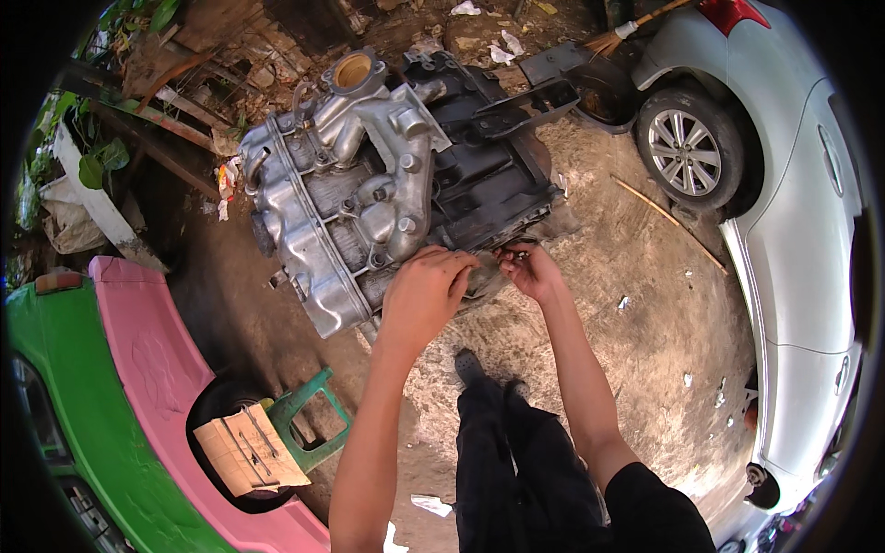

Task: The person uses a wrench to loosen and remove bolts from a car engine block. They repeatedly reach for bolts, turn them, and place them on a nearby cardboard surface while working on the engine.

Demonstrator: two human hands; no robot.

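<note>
Silver-grey metal, cast and ribbed, makes up the left part of the engine (410, 198) we see in the upper centre of the frame; its right part is black. A round, brownish-rimmed opening (354, 70) tops its pale manifold, near the upper edge.

Our left hand (426, 293) is at the engine's lower edge, at the centre of the frame, with its fingers bent and bunched narrowly; its back hides the fingertips, so we cannot tell whether it holds anything. Just to its right, our right hand (529, 271) has its fingers drawn close together on a small dark piece (522, 255), too small for us to name. The two hands are near each other but apart.

At the lower left we see a green and pink vehicle body (152, 346), and beside it a green stool (323, 447). A cardboard sheet (229, 468) lies over a black tyre (205, 405), carrying several thin, dark rods (253, 447). A silver car (793, 207) fills the right side. Between it and the engine, a thin stick (670, 226) lies on the stained ground (636, 304).
</note>
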